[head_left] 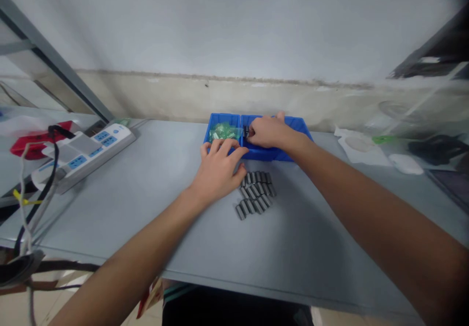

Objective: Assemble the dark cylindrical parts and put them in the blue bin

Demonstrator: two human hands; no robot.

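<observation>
A blue plastic bin (258,153) with compartments stands against the wall. My right hand (267,131) reaches into its middle compartment with fingers curled together beside small dark pieces (245,131); what the fingertips hold is hidden. Over the front edge of the left compartment rests my left hand (219,168), its fingers apart and nothing in them. Green translucent plastic packets (224,131) fill that left compartment. Just right of my left thumb, several small grey metal cylinders (256,190) lie in rough rows on the table.
On the grey table (146,179), a white power strip (86,155) with cables lies at the left, near a red item (31,142). To the right are a white paper (361,147), a white mouse-like object (405,163) and a dark cloth-like bundle (437,149). A wall closes the back.
</observation>
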